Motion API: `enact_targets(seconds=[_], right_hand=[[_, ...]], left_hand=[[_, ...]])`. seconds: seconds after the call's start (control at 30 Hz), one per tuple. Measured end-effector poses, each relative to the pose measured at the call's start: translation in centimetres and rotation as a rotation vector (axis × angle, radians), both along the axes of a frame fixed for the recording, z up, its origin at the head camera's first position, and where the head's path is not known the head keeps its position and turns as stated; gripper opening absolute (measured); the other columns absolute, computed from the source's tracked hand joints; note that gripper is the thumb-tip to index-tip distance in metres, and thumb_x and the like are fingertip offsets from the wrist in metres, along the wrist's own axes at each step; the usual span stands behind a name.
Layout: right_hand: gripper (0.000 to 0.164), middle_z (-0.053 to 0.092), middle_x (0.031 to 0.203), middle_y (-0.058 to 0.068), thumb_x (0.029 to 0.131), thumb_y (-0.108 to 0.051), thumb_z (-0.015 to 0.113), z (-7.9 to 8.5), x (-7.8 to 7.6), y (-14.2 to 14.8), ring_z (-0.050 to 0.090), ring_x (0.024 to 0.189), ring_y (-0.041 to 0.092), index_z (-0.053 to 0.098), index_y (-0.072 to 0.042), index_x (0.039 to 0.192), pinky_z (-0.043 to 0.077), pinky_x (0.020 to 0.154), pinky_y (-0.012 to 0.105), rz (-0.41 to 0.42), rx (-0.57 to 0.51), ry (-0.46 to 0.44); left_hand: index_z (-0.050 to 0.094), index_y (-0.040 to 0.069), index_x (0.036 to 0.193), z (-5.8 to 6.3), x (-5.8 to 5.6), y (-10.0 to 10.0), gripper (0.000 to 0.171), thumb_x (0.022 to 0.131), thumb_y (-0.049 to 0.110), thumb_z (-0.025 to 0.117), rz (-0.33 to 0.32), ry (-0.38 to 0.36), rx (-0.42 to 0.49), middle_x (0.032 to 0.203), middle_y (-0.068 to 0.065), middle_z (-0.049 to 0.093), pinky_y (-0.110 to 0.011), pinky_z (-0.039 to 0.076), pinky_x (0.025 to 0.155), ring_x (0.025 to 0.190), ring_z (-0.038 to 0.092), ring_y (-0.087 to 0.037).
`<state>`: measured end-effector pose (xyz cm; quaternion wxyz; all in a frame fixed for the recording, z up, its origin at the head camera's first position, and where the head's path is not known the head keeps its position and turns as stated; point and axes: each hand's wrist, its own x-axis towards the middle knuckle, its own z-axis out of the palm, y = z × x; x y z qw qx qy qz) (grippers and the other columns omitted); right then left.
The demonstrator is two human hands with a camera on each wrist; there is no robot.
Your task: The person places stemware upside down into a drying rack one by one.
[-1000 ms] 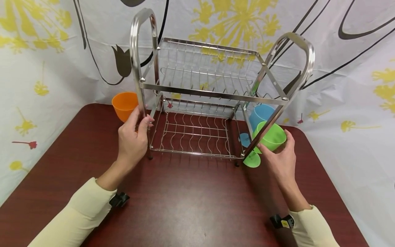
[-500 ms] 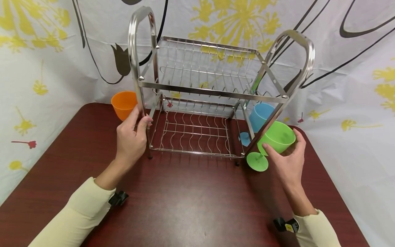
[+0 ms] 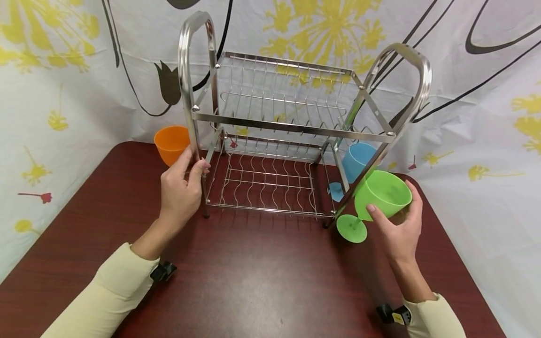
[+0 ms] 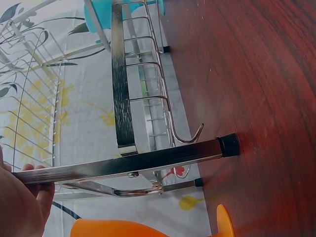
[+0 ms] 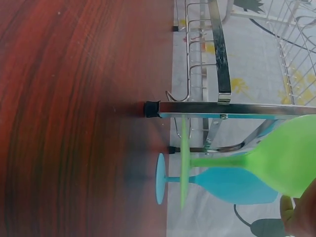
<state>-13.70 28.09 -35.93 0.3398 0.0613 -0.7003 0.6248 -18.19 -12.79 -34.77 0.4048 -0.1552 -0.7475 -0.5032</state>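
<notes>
My left hand [image 3: 181,190] grips the front left upright of a two-tier metal dish rack [image 3: 270,123], thumb and fingers around the post. In the left wrist view that post [image 4: 118,165] ends in a black foot on the table. My right hand [image 3: 397,227] holds a green plastic goblet [image 3: 378,195] by its bowl, thumb in front and fingers behind, beside the rack's right front leg. The right wrist view shows the goblet's base [image 5: 185,163] raised off the table. Behind it a blue goblet [image 3: 357,159] stands on the table.
An orange goblet [image 3: 171,141] stands left of the rack, behind my left hand. The dark red wooden table [image 3: 253,277] extends in front of the rack. A white patterned cloth [image 3: 84,94] hangs behind and at the sides.
My right hand has brought the green goblet rightward and toward me, away from the blue one. The left hand keeps its grip on the rack's post.
</notes>
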Motion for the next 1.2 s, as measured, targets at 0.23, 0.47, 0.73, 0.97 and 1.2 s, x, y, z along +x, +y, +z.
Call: enact_targets(seconds=[0.23, 0.47, 0.73, 0.97, 1.2], right_hand=[[0.083, 0.050, 0.128, 0.025, 0.066, 0.019, 0.066, -0.2, -0.3, 0.0, 0.055, 0.109, 0.030, 0.038, 0.004, 0.142, 0.049, 0.086, 0.024, 0.160, -0.119, 0.186], [0.085, 0.049, 0.129, 0.027, 0.063, 0.021, 0.064, -0.2, -0.3, -0.1, 0.054, 0.111, 0.032, 0.037, 0.008, 0.142, 0.049, 0.088, 0.027, 0.189, -0.119, 0.248], [0.084, 0.051, 0.130, 0.028, 0.058, 0.021, 0.069, -0.3, 0.1, -0.3, 0.052, 0.113, 0.035, 0.041, 0.014, 0.138, 0.047, 0.093, 0.030, 0.192, -0.062, 0.321], [0.084, 0.052, 0.126, 0.029, 0.057, 0.017, 0.075, 0.5, 0.6, -1.3, 0.053, 0.110, 0.034, 0.043, 0.017, 0.134, 0.046, 0.091, 0.029, 0.203, 0.011, 0.334], [0.082, 0.054, 0.125, 0.026, 0.060, 0.010, 0.079, 0.8, 0.5, -2.3, 0.055, 0.109, 0.031, 0.043, 0.018, 0.134, 0.046, 0.091, 0.029, 0.268, 0.051, 0.360]], left_hand=[[0.063, -0.004, 0.110, 0.0, -0.1, -0.1, 0.018, 0.095, 0.006, 0.060, -0.005, 0.001, 0.002, 0.082, -0.013, 0.068, -0.011, 0.050, 0.072, 0.073, 0.066, -0.022], [0.063, -0.003, 0.114, 0.1, -0.1, -0.1, 0.021, 0.095, 0.004, 0.059, -0.010, -0.010, 0.001, 0.083, -0.014, 0.068, -0.011, 0.050, 0.073, 0.075, 0.066, -0.023], [0.063, -0.003, 0.116, 0.1, -0.2, 0.0, 0.022, 0.095, 0.005, 0.059, -0.022, -0.014, 0.002, 0.084, -0.014, 0.068, -0.012, 0.051, 0.072, 0.076, 0.066, -0.023], [0.063, -0.003, 0.115, 0.0, -0.3, -0.2, 0.022, 0.096, 0.008, 0.059, -0.001, -0.018, -0.015, 0.084, -0.012, 0.067, -0.011, 0.050, 0.071, 0.077, 0.065, -0.021], [0.061, -0.004, 0.119, -0.1, -0.1, -0.4, 0.025, 0.095, 0.003, 0.059, -0.002, -0.024, -0.025, 0.086, -0.015, 0.067, -0.013, 0.052, 0.072, 0.079, 0.066, -0.021]])
